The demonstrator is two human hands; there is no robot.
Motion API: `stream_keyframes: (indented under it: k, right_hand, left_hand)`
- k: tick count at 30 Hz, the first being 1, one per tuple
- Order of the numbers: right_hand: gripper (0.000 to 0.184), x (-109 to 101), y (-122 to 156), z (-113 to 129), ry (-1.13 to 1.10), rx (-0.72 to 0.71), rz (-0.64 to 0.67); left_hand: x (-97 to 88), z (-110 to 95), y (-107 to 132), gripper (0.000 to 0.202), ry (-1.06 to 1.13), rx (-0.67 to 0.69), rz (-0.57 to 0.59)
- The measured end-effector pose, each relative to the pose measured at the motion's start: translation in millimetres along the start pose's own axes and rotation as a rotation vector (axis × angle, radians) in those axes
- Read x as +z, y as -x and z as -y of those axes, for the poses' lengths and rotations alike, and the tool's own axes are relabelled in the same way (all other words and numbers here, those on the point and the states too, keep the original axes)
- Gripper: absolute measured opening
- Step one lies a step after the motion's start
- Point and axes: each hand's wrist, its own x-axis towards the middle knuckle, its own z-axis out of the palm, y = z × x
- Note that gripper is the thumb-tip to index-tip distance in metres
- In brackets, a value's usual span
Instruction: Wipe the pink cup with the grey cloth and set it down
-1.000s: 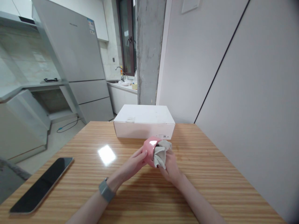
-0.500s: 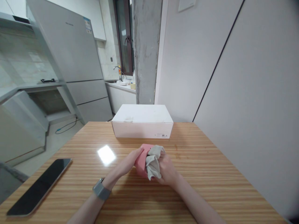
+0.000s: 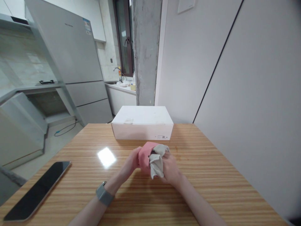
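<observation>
A glossy pink rounded object (image 3: pixel 144 157), possibly a cup, though the hands hide too much of it to be sure, sits at lower middle of the frame, with a crumpled grey-beige cloth (image 3: pixel 156 161) bunched against its right side. The left hand (image 3: pixel 131 161) has a closed grip, its fingers curled around the pink object's outer side. The right hand (image 3: pixel 170 168) is also closed, gripping the cloth and pressing it onto the pink surface. Whether the object touches the striped wooden desk (image 3: pixel 207 179) below cannot be told. A grey watch (image 3: pixel 104 194) circles the left wrist. Beyond the hands, a white cardboard box (image 3: pixel 142 127) lies at the desk's far edge, and a dark-screened smartphone (image 3: pixel 36 191) lies at lower left.
</observation>
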Motion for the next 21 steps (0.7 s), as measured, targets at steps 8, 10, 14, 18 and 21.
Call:
stream_keyframes:
  k: [8, 10, 14, 18, 21]
  right_hand:
    - [0.031, 12, -7, 19, -0.002, -0.159, 0.047]
    - [0.03, 12, -5, 19, -0.028, -0.106, 0.032]
    - [0.031, 10, -2, 15, -0.032, -0.015, 0.008]
    - [0.026, 7, -1, 12, -0.018, 0.028, -0.038]
    - [0.025, 5, -1, 10, 0.013, 0.029, -0.049]
  left_hand:
    - [-8.2, -17, 14, 0.053, -0.171, -0.061, -0.102]
    - [-9.1, -16, 14, 0.048, -0.28, -0.006, -0.128]
    - [-8.1, -12, 10, 0.046, -0.506, 0.135, -0.213]
    - [-3.3, -12, 11, 0.048, -0.55, 0.165, -0.15]
    - [-2.0, -9, 11, 0.045, -0.461, 0.171, -0.092]
